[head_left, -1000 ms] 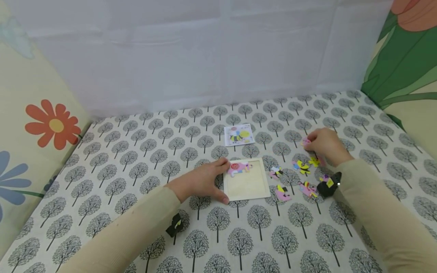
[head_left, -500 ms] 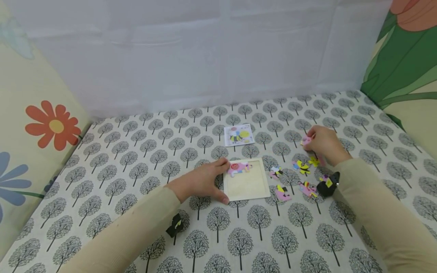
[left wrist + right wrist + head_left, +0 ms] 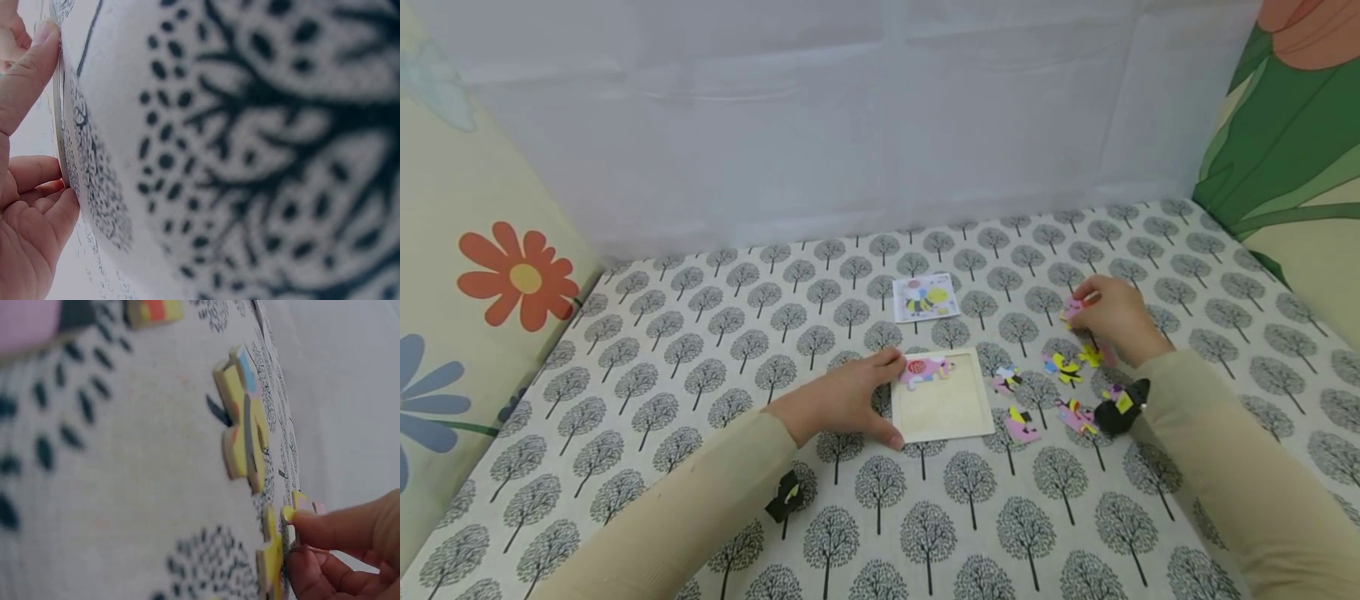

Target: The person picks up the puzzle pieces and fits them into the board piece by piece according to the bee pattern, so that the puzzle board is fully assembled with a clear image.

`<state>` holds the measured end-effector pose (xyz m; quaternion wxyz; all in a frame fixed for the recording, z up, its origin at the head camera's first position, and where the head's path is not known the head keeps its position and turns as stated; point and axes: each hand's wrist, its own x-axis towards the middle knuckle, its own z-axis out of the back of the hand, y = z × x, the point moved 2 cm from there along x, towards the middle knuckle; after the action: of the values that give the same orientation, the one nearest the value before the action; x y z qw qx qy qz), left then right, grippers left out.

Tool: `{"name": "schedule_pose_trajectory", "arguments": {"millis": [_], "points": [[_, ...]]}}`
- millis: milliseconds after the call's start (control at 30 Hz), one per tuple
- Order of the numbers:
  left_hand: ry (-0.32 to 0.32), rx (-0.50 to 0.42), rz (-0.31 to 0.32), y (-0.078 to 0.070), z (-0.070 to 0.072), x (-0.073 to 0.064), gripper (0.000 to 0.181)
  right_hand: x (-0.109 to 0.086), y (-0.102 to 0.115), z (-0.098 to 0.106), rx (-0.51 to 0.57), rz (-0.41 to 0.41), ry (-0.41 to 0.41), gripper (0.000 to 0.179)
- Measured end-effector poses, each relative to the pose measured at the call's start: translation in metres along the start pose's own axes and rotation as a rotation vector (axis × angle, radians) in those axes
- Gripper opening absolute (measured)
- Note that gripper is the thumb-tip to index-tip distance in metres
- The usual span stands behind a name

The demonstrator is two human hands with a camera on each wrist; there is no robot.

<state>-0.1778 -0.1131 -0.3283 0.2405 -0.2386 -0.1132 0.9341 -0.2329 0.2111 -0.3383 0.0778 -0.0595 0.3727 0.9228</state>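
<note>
In the head view, a square wooden puzzle tray (image 3: 943, 415) lies mid-table with a pink puzzle piece (image 3: 927, 372) in its upper left. My left hand (image 3: 847, 395) holds the tray's left side, its thumb at the lower corner and its fingers at the upper one. To the right, my right hand (image 3: 1112, 317) pinches a small pink puzzle piece (image 3: 1070, 310) between thumb and fingers. The right wrist view shows the thumb (image 3: 344, 528) on this piece, close to the cloth. A yellow piece (image 3: 270, 556) lies beside that hand.
Several loose puzzle pieces, including a yellow-and-black one (image 3: 1062, 367) and a pink one (image 3: 1021, 425), lie between tray and right forearm. A bee picture card (image 3: 926, 297) lies behind the tray. Tree-print cloth (image 3: 737, 525) covers the table, with a white backdrop (image 3: 760, 125) behind.
The right hand stays at the same place, with the pink piece turning slightly in its fingers. The left hand and tray have not moved.
</note>
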Motion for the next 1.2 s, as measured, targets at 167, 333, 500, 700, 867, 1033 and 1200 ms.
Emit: {"name": "schedule_pose_trajectory", "arguments": {"millis": [167, 333, 500, 700, 867, 1033, 1200], "points": [[-0.003, -0.002, -0.004, 0.0004, -0.0008, 0.0002, 0.109, -0.0001, -0.0015, -0.0005, 0.051, -0.030, -0.035, 0.028], [0.001, -0.006, -0.006, 0.0002, -0.0008, 0.0001, 0.109, 0.0018, -0.0039, -0.0004, 0.093, -0.059, -0.014, 0.031], [0.002, -0.006, -0.008, 0.0000, 0.0004, 0.0001, 0.109, 0.0049, -0.0068, -0.0005, 0.112, -0.058, 0.005, 0.032], [-0.006, -0.002, -0.022, 0.0010, 0.0000, 0.0008, 0.110, 0.0082, -0.0086, -0.0014, 0.146, -0.076, 0.001, 0.029], [-0.008, -0.004, -0.024, 0.0011, -0.0004, 0.0013, 0.110, 0.0058, -0.0082, -0.0003, 0.196, -0.065, 0.031, 0.029], [-0.007, -0.006, -0.024, 0.0007, -0.0002, 0.0007, 0.110, 0.0033, -0.0052, -0.0001, 0.272, -0.086, 0.066, 0.034], [-0.004, -0.010, -0.024, 0.0010, 0.0000, -0.0003, 0.110, -0.0006, -0.0012, -0.0016, 0.305, -0.101, 0.106, 0.038]]}}
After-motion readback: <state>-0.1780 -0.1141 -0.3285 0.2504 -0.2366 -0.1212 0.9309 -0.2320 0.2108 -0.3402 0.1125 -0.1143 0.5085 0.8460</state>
